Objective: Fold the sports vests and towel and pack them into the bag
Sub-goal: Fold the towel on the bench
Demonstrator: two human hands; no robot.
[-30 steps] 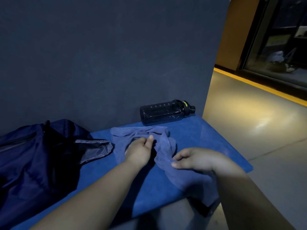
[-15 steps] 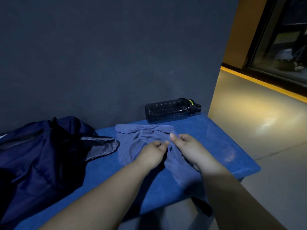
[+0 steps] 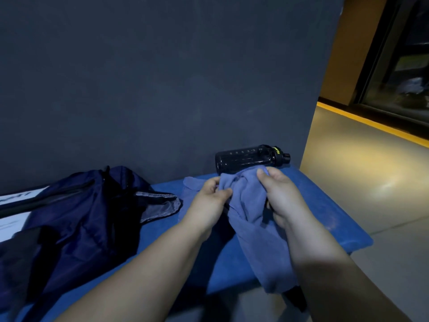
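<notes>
L hand (image 3: 210, 201) & R hand (image 3: 282, 198) each pinch crumpled towel (image 3: 248, 205) over bench (image 3: 325, 205); bag (image 3: 81, 217) lies left

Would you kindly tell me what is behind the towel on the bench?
A dark water bottle lies on its side against the wall behind the towel; the towel's raised top covers its lower edge.

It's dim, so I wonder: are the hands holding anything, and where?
The blue towel: the left hand pinches its upper left edge, the right hand grips its bunched top; the rest hangs down.
</notes>
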